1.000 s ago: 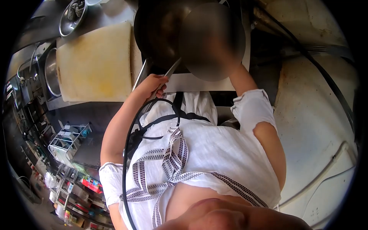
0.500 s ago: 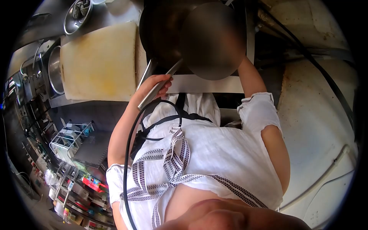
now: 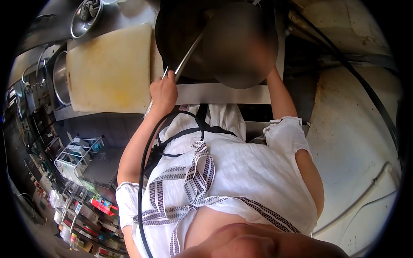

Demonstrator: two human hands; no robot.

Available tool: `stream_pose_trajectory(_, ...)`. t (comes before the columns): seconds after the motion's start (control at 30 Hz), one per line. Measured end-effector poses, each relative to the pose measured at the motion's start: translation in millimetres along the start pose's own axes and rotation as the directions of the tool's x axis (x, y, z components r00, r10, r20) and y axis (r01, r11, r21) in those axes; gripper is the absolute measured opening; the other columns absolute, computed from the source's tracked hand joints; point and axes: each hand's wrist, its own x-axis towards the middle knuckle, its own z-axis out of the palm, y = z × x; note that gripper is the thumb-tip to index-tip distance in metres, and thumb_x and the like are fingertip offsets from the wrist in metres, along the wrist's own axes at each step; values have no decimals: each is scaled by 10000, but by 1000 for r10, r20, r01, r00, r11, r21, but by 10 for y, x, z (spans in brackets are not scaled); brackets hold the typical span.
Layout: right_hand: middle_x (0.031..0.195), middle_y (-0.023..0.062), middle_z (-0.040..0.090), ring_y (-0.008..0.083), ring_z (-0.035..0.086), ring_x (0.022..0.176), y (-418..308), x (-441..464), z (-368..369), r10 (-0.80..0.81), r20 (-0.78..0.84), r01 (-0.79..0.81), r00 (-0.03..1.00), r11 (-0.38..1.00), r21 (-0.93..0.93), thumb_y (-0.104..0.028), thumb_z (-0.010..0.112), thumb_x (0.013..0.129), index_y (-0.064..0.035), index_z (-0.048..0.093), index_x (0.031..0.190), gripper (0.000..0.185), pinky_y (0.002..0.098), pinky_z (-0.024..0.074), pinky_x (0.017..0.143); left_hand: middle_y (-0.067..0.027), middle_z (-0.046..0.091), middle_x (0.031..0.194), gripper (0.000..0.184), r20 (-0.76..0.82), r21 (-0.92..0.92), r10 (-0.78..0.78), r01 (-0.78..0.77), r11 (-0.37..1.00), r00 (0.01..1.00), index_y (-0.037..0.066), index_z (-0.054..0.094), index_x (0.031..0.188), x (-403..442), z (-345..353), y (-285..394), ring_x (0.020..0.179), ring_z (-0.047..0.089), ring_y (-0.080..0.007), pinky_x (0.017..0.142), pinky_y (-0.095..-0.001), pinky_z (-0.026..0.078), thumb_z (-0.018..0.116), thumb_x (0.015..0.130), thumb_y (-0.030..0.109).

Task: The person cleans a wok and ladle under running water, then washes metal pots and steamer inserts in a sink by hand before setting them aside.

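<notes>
My left hand (image 3: 163,91) is closed at the near left edge of a large dark wok (image 3: 183,51), around its metal handle (image 3: 148,110). A long metal utensil (image 3: 189,53) runs from beside my left thumb into the wok. My right hand (image 3: 266,58) reaches over the wok's right side; a round blurred patch covers it, so its fingers and anything in them cannot be made out. The wok's contents are too dark to tell.
A stained cutting board (image 3: 109,71) lies left of the wok. Beyond it is a metal bowl (image 3: 86,19) with a grey cloth. Another metal basin (image 3: 61,77) stands at the board's left. A wire rack (image 3: 79,157) is lower left, and a black cable (image 3: 141,189) hangs before my body.
My left hand has shifted down and left onto the wok's handle. The utensil now points farther into the wok, its near end no longer over my wrist. My right hand remains over the wok.
</notes>
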Motion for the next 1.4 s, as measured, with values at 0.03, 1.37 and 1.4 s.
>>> stream_pose_trajectory(0.03,703,174,572,314,555,708,-36,-76,10,-1,0,1,1000,1000,-1,-304,458,770,-18,591,775,315,381,431,616,-106,553,629,120,-74,34,18,-16,999,997,52,465,797,27,39,-36,609,557,-272,514,-369,432,480,678,48)
stream_pose_trajectory(1.37,492,42,436,158,395,365,-285,1236,2393,-314,405,-237,859,458,857,-345,402,808,-83,444,614,328,307,337,339,33,370,486,155,-97,-662,-492,313,681,865,-3,568,814,-706,-443,-663,459,303,-32,417,-196,256,579,742,133)
stream_pose_trajectory(1.4,507,74,445,189,410,377,-518,1170,2030,-124,399,-355,908,278,893,-322,405,806,-63,462,683,292,331,331,347,34,367,486,159,-98,-665,-511,326,672,854,-3,567,816,-711,-474,-677,463,304,-29,419,-192,256,583,740,135)
